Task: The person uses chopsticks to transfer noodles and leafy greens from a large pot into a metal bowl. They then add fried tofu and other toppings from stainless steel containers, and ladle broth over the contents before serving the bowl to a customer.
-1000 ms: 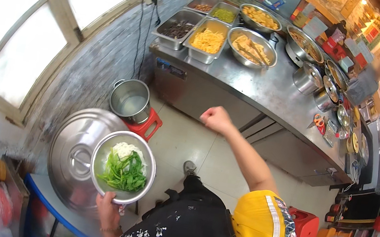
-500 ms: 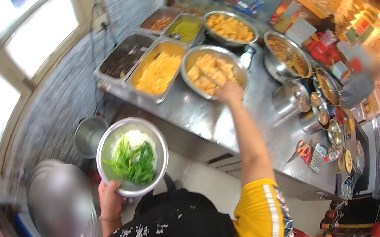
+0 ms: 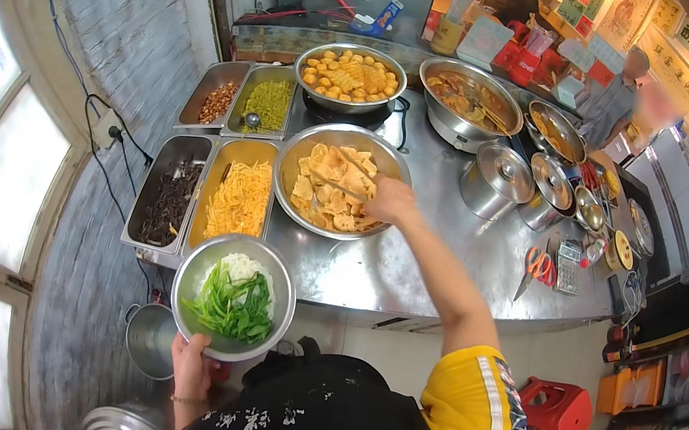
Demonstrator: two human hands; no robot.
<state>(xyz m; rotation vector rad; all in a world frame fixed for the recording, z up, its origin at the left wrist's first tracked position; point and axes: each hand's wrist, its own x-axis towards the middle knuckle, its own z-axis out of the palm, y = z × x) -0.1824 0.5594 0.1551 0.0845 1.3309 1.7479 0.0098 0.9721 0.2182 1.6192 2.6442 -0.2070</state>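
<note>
My left hand [image 3: 192,366] grips the lower rim of a metal bowl [image 3: 277,331], which is tilted a little. Inside lie leafy greens [image 3: 231,304] beside something white, like noodles [image 3: 243,268]. Reaching over the counter, my right hand [image 3: 392,202] is closed on a pair of chopsticks [image 3: 354,160]. Their two thin sticks spread apart over a wide metal basin [image 3: 280,189] of golden fried pieces [image 3: 332,206]. Whether the tips pinch a piece, I cannot tell.
Left of the basin stand trays of yellow shreds [image 3: 240,198], dark strips [image 3: 171,200], green bits [image 3: 267,104] and nuts [image 3: 218,103]. Farther back are a basin of yellow balls [image 3: 350,75] and a pot of broth [image 3: 469,99]. Scissors [image 3: 539,266] lie at right; a red stool [image 3: 552,417] stands below.
My view has shifted, so the counter sits lower and more to the left. The chopsticks now show spread apart over the fried pieces. My left hand still holds the bowl, now nearer the trays.
</note>
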